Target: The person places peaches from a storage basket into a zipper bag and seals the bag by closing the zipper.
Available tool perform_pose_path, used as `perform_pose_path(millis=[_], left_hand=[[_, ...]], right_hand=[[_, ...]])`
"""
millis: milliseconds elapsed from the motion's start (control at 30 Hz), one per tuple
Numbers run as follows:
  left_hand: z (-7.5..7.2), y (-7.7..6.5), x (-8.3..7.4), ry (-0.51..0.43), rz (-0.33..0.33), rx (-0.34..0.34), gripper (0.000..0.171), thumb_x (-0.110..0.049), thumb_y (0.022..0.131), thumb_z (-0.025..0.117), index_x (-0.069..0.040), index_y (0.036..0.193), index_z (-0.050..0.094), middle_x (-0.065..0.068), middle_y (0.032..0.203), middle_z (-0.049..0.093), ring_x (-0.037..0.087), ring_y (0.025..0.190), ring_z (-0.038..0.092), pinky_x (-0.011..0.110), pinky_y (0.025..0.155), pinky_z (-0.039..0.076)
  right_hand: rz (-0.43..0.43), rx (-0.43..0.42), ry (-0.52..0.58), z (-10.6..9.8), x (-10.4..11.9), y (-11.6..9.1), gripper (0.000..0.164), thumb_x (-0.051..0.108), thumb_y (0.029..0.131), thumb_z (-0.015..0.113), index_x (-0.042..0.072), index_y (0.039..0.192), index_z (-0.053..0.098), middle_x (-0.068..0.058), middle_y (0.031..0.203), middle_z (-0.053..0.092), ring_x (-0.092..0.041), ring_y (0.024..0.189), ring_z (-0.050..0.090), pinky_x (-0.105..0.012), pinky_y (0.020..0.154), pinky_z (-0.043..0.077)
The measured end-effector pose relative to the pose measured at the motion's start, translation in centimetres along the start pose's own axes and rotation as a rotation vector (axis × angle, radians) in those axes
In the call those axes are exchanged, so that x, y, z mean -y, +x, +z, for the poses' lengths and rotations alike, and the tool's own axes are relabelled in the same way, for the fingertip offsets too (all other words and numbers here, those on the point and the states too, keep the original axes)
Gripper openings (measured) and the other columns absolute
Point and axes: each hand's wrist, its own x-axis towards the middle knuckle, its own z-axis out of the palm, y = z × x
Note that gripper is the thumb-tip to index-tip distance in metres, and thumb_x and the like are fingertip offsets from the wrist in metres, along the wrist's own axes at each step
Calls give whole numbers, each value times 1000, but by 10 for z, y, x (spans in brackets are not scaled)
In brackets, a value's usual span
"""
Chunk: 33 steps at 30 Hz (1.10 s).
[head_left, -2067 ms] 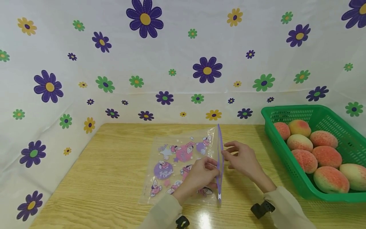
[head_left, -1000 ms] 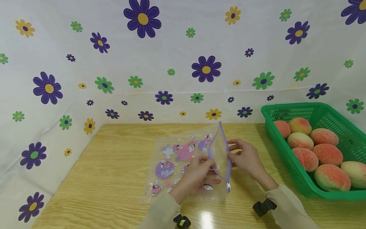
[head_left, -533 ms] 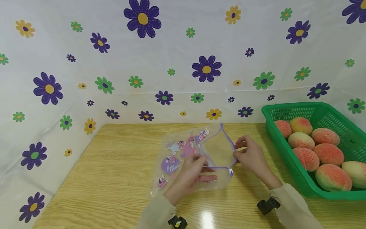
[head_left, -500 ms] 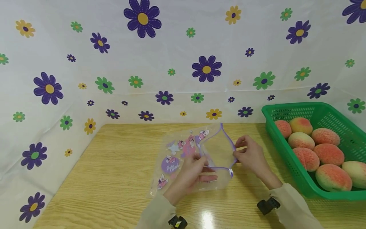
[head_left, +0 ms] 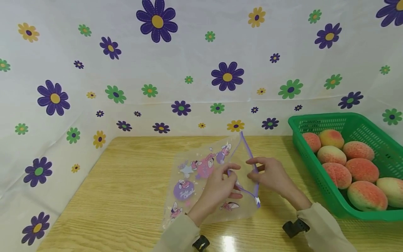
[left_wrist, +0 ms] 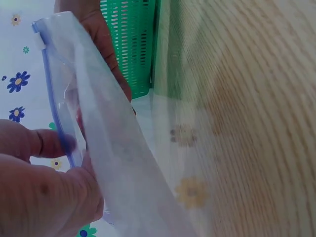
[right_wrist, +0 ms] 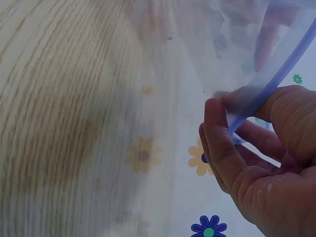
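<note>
A clear zip bag (head_left: 206, 168) with pink and purple cartoon prints lies on the wooden table, its mouth facing right. Purple strips edge that mouth, which gapes in a narrow triangle, and a white slider (head_left: 257, 201) sits at its near corner. My left hand (head_left: 218, 185) pinches the left lip of the mouth between thumb and fingers. Opposite it, my right hand (head_left: 270, 175) pinches the right lip. In the right wrist view the right thumb (right_wrist: 247, 101) is on the inner side of the purple strip (right_wrist: 276, 81), with the fingers outside.
To the right stands a green plastic basket (head_left: 335, 204) holding several peaches (head_left: 360, 170), close to my right forearm. A white cloth (head_left: 195, 52) with printed flowers hangs behind the wooden table (head_left: 126, 185) and along its left side.
The bag's lips, nearly together at first, were drawn wide apart and have come closer again. Both hands have shifted slightly left since half a second ago, and the bag's near corner has dropped nearer.
</note>
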Motion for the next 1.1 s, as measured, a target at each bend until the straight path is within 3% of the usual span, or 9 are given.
perform_pose_path(millis=[233,367,500,700,933,1100], left_hand=[[-7,3,-4,-16,14,-74,40,-5,93,57,-3,133,60,11,99,58,15,66,71,31,66,65],[-17,3,-9,-35,39,-138,37,-4,93,58,-7,130,62,8,89,59,13,64,70,32,67,66],[-27,2,-12,13,55,-170,39,-7,95,56,-12,134,57,5,87,58,13,66,69,34,66,66],[-32,4,-12,64,20,-161,43,-12,97,54,-9,140,50,5,91,59,16,75,70,32,64,65],[-33,11,-10,-72,-93,-144,43,-8,94,57,-4,137,54,13,113,65,19,87,70,33,66,66],[-33,13,-8,-104,-98,-167,38,-7,95,59,1,132,59,13,117,62,18,91,65,33,69,66]], right_hand=[[-17,63,-100,-2,-6,1,43,0,84,75,-2,127,68,-27,127,67,-32,94,72,-30,64,60],[-40,61,-195,-4,-14,3,43,-3,82,73,-3,125,69,-27,129,66,-29,92,70,-36,69,60],[-59,58,-263,-6,-19,3,43,0,82,75,-4,124,69,-27,128,67,-27,90,69,-42,77,60],[-31,41,-250,-4,-17,3,45,5,82,79,-3,125,68,-25,120,68,-23,86,67,-35,69,57],[-25,17,-213,-1,-11,2,47,4,83,79,-4,127,66,-26,121,68,-25,87,71,-29,64,58],[-3,1,-180,0,-9,0,45,2,85,76,-4,129,66,-26,122,67,-27,90,72,-27,60,58]])
